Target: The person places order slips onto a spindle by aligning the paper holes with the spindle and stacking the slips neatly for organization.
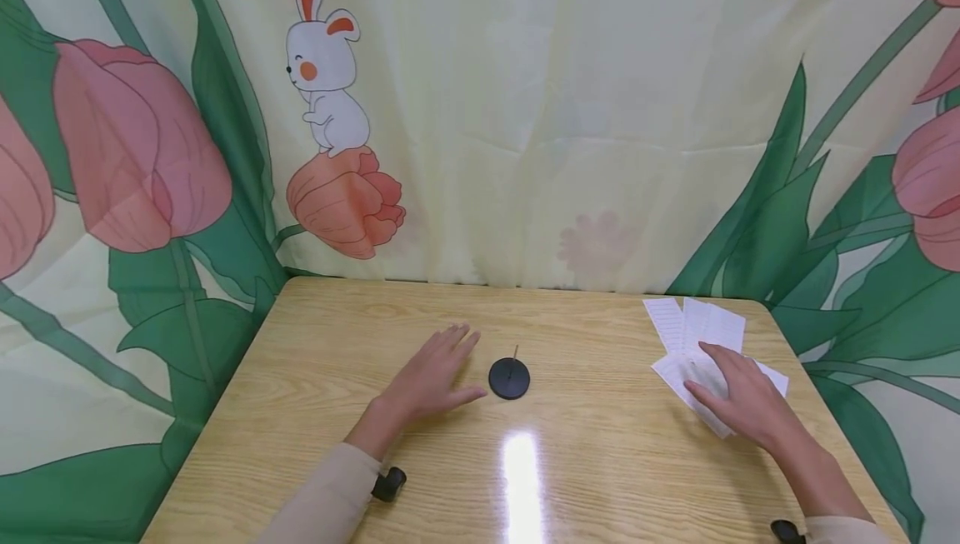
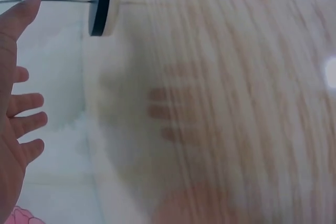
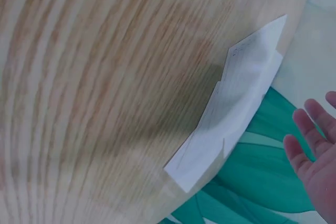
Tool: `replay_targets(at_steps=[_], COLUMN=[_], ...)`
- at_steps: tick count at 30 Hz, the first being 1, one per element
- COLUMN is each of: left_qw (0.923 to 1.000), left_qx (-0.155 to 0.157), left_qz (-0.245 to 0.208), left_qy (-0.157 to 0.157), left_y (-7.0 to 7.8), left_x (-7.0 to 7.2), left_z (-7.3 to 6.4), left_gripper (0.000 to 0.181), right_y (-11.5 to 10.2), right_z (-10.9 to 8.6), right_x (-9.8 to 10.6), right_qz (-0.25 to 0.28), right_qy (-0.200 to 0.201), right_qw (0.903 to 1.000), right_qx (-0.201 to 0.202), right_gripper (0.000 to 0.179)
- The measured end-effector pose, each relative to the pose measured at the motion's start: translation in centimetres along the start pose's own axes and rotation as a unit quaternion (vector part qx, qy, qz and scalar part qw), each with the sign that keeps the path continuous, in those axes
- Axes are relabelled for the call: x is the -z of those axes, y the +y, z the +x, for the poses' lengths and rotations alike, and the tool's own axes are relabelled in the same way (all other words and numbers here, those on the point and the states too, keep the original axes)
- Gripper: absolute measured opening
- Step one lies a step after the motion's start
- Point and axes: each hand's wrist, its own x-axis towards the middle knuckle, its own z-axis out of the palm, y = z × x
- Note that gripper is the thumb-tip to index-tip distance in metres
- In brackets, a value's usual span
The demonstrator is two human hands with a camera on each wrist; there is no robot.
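A round black base with a thin upright rod, which looks like a receipt spike (image 1: 509,384), stands on the wooden table near its middle. Just left of it my left hand (image 1: 435,373) is held out with straight, spread fingers and grips nothing. In the left wrist view the thumb (image 2: 23,14) overlaps the rod; contact cannot be told. Several white paper slips (image 1: 712,327) with faint printed lines lie fanned and overlapping at the table's far right. My right hand (image 1: 746,398) hovers over their near part, fingers loosely extended, and hides some of them. In the right wrist view it appears apart from the slips (image 3: 236,98).
The wooden table (image 1: 300,411) has a bright light reflection (image 1: 522,477) in front of the spike. A curtain (image 1: 487,111) with tulips and a rabbit hangs behind the table and along both sides. A black wrist camera (image 1: 388,484) sits at the left sleeve.
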Motion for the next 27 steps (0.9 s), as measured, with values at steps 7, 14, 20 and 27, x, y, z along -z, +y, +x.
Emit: replay_targets(at_steps=[7,14,20,27], left_qw=[0.9997,0.9983,0.9955,0.9884], left_qx=[-0.016,-0.024,0.010,0.044], left_qz=[-0.015,-0.050,-0.094,-0.144], left_qy=[0.006,0.015,-0.006,-0.020], left_y=[0.5,1.2,1.5,2.2], left_x=[-0.7,-1.3,-2.1,-2.6], left_z=[0.4,1.1,1.4,2.1], left_gripper=[0.088,0.090,0.092,0.092], right_y=[1.1,2.2,3.0,3.6], right_z=[-0.2,-0.6,-0.5,-0.3], right_x=[-0.1,-0.4,-0.6,-1.1], right_qz=[0.019,0.024,0.018,0.028], right_qy=[-0.054,-0.064,-0.080,-0.089], right_qw=[0.9971,0.9954,0.9930,0.9897], right_qx=[-0.051,-0.068,-0.085,-0.109], right_gripper=[0.084,0.081,0.078,0.075])
